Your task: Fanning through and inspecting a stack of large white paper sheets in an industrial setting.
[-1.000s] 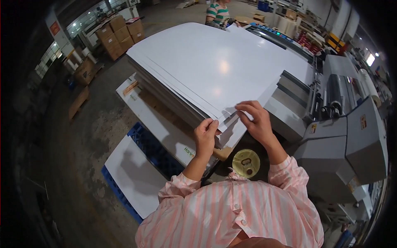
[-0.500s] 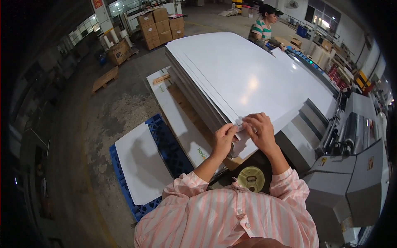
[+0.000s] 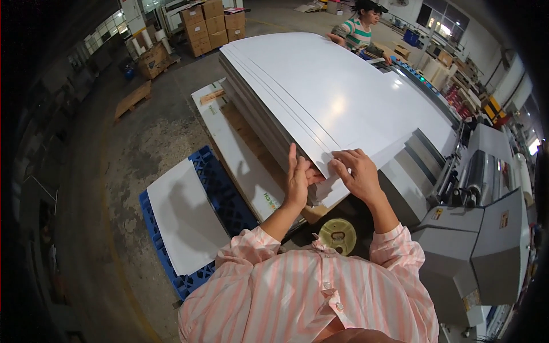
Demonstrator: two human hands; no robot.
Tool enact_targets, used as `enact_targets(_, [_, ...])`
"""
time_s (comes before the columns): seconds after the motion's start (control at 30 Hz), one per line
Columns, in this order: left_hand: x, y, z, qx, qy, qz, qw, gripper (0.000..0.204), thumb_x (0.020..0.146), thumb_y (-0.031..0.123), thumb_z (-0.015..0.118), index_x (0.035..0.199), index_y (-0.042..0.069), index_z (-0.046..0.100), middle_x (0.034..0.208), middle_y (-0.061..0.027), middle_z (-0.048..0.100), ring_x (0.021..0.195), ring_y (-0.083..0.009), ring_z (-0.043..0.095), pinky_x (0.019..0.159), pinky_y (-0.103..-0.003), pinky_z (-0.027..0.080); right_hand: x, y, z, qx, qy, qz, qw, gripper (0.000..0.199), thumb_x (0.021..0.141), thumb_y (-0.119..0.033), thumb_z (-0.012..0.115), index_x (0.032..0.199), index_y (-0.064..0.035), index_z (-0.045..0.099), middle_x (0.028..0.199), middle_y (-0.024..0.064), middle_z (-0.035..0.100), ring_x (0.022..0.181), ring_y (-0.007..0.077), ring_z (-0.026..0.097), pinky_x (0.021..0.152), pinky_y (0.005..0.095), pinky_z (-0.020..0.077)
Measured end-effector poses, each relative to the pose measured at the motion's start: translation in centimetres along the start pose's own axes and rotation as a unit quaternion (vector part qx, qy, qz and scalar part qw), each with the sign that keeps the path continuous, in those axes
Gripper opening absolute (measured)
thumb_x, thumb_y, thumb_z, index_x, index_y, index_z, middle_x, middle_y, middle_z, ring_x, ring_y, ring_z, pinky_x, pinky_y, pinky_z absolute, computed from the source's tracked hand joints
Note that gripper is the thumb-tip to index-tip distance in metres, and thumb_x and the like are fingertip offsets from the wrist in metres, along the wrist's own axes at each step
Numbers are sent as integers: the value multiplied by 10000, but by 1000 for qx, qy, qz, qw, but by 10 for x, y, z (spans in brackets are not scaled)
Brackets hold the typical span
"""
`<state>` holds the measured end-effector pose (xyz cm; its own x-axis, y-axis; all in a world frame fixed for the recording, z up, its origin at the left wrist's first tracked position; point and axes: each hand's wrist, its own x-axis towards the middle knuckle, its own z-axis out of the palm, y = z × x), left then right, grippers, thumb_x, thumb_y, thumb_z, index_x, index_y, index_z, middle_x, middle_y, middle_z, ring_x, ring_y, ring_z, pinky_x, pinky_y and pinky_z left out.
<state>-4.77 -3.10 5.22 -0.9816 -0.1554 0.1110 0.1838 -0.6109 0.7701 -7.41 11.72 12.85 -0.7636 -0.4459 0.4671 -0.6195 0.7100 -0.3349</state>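
Observation:
A tall stack of large white sheets (image 3: 337,97) lies in front of me, its near corner at my hands. My left hand (image 3: 298,180) stands edge-on against the side of the stack's near corner, fingers straight and together. My right hand (image 3: 355,171) lies on top of the corner, fingertips pinching the top sheets' edge. Several upper sheets are fanned slightly apart along the left edge.
A grey machine (image 3: 486,240) stands to my right. A blue pallet (image 3: 211,188) with a white sheet (image 3: 186,214) lies on the floor at left. A round yellow-green roll (image 3: 337,235) sits below my hands. Another person (image 3: 359,28) stands at the stack's far end. Cardboard boxes (image 3: 211,20) stand behind.
My view has shifted, so the stack sits more to the right. My left hand has opened flat against the corner; my right hand stays on the top sheets.

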Motion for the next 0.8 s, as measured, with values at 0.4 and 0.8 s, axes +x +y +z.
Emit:
enact_targets(0.4, [7, -9, -10, -11, -39, -31, 999, 577, 928, 154, 459, 1391, 7, 148, 1039, -118, 552, 857, -176, 599, 748, -323, 530, 25, -13, -4, -55, -137, 120, 982, 181, 750, -246, 639, 846, -94, 658, 797, 42, 620, 803, 243, 579, 645, 357, 473])
enact_targets(0.8, [8, 1, 14, 144, 41, 32, 988, 371, 874, 195, 581, 1162, 26, 418, 815, -25, 520, 686, -81, 497, 528, -219, 454, 42, 51, -3, 313, -31, 176, 933, 424, 875, -386, 554, 988, 18, 617, 860, 107, 619, 825, 173, 548, 741, 299, 432])
